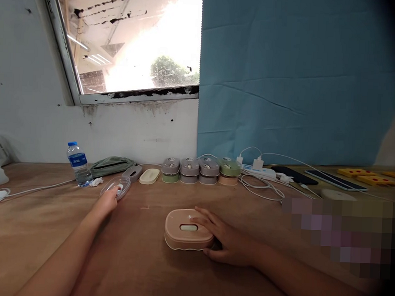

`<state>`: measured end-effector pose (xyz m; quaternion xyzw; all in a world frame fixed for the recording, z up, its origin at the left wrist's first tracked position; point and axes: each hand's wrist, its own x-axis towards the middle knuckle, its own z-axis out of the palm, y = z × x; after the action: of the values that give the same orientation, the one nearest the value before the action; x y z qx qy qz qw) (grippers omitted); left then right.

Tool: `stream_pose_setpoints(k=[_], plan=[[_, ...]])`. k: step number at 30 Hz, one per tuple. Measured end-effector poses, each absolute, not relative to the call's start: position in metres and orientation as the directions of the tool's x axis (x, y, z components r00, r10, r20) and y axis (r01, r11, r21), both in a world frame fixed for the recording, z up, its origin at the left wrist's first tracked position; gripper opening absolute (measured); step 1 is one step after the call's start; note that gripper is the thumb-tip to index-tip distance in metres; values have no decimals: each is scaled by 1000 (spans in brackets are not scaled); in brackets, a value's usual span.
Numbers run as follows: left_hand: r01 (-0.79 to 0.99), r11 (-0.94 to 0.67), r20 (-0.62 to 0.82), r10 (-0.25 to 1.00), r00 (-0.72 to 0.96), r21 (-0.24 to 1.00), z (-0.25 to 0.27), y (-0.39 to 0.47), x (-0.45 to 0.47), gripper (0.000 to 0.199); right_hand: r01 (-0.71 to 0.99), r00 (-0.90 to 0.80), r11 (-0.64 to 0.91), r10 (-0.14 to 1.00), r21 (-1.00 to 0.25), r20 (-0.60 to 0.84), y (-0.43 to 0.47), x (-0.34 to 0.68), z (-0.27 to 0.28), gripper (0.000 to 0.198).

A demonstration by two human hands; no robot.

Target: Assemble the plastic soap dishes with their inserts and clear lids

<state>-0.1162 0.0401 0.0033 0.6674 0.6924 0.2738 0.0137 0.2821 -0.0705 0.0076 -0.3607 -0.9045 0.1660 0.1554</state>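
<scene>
Peach box (pixel 188 238): plastic by appearance, smooth, with a soft sheen on its cover. Clear cover (pixel 109 188): transparent plastic, glossy. Stacked boxes (pixel 189 169): smooth plastic, tops shiny and see-through, bases more matt. Cream tray (pixel 149 176): smooth plastic, low sheen. Bottle (pixel 79 163): thin, clear, glossy plastic with a printed label. Pouch (pixel 109 166): soft, matt cloth, creased. Tissue (pixel 96 182): crumpled, matt paper. Desk (pixel 133 258): wood-like, smooth, dull sheen. Curtain (pixel 286 73): matt fabric, lightly creased. Wall (pixel 129 132): matt, stained and pitted. Window frame (pixel 137 99): metallic in appearance, its finish patchy and rough. Window pane (pixel 98 30): glass, speckled.
</scene>
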Motion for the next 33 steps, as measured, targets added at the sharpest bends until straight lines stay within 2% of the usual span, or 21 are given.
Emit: stream_pose_setpoints(k=[4, 9, 11, 13, 16, 18, 20, 22, 27, 33], plan=[[920, -75, 330, 942, -61, 385, 5, 39, -120, 37, 596, -690, 685, 704, -419, 170, -71, 282, 8, 66], [829, -66, 341, 927, -154, 555, 11, 38, -124, 36, 588, -688, 688, 702, -425, 184, -71, 283, 6, 66], [780, -102, 404, 892, -203, 618, 13, 36, -125, 36, 588, -689, 690, 701, -422, 185, -70, 283, 5, 67], [728, -164, 519, 803, -292, 665, 18, 33, -120, 34, 589, -689, 691, 701, -419, 187, -70, 283, 4, 68], [501, -382, 613, 641, -461, 777, 29, 26, -107, 38, 608, -662, 682, 718, -406, 215, -70, 282, 4, 69], [206, -552, 570, 645, -509, 808, 37, 21, -94, 43, 618, -640, 685, 723, -385, 258, -72, 281, 5, 69], [-71, -610, 520, 725, -452, 789, 43, 15, -80, 43, 618, -629, 705, 709, -349, 319, -73, 279, 6, 67], [-229, -577, 491, 802, -340, 784, 43, 11, -66, 39, 603, -629, 739, 671, -299, 392, -74, 278, 6, 64], [-408, -386, 400, 915, -55, 827, 30, 0, -31, 34, 541, -660, 823, 544, -175, 518, -75, 277, 3, 56], [-502, -184, 330, 918, 220, 845, 22, -20, 4, 28, 509, -638, 840, 514, -186, 574, -76, 274, 3, 55]])
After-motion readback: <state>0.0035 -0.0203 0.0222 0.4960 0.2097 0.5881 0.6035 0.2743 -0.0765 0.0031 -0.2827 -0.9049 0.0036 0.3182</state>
